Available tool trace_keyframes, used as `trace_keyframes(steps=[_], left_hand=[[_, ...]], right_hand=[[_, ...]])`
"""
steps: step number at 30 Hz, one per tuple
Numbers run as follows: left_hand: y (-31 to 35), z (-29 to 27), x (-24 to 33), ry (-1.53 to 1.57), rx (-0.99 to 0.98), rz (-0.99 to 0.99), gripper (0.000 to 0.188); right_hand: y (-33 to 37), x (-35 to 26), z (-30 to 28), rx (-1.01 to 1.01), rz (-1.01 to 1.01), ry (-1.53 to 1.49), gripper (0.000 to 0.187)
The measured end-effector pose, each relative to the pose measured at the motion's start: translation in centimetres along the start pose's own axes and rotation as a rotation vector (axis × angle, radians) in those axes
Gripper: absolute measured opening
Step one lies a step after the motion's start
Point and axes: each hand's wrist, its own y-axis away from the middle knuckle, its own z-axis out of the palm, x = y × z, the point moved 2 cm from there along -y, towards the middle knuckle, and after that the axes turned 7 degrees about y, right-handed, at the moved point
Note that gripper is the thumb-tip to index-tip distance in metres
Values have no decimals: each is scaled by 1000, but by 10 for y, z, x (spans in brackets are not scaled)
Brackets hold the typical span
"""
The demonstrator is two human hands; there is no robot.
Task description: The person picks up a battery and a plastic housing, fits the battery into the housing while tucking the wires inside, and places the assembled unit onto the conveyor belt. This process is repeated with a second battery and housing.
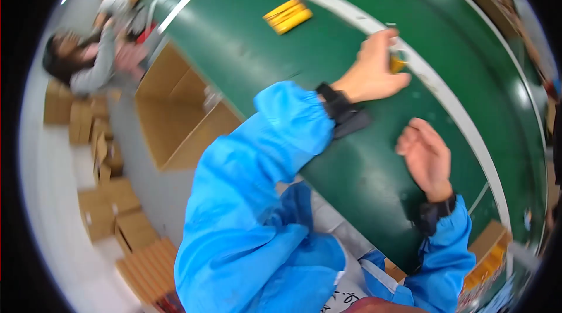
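Note:
My left hand point(374, 70) reaches out over the green table point(363, 178). Its thumb and fingers curve around a small yellow object point(397, 62), partly hidden by the hand; its kind does not show. Close to the body, my right hand point(427, 158) hovers above the table, fingers loosely bent and a little blurred, with nothing visible in them. Several yellow packs point(287, 16) lie side by side farther up the table, out of reach of both hands. Dark bands circle both wrists below blue sleeves.
An open cardboard box point(170, 102) stands against the table's left edge. A white strip point(445, 99) runs along the table. At lower right is a carton point(489, 248) with yellow items. Cartons point(111, 207) stand on the floor at left. Two other people point(96, 58) sit at upper left.

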Motion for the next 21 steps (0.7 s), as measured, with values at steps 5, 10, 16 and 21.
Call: trace_keyframes(steps=[5, 10, 16, 21], left_hand=[[68, -66, 33, -58, 250, 62, 74], [127, -94, 26, 5, -58, -124, 33], [113, -85, 43, -338, -303, -61, 29], [92, -74, 58, -399, -540, -160, 31]], right_hand=[[5, 15, 13, 7, 0, 81, 23], [4, 5, 13, 55, -35, 116, 21], [-11, 10, 3, -64, -68, -1, 30], [8, -12, -11, 120, -226, 237, 48]])
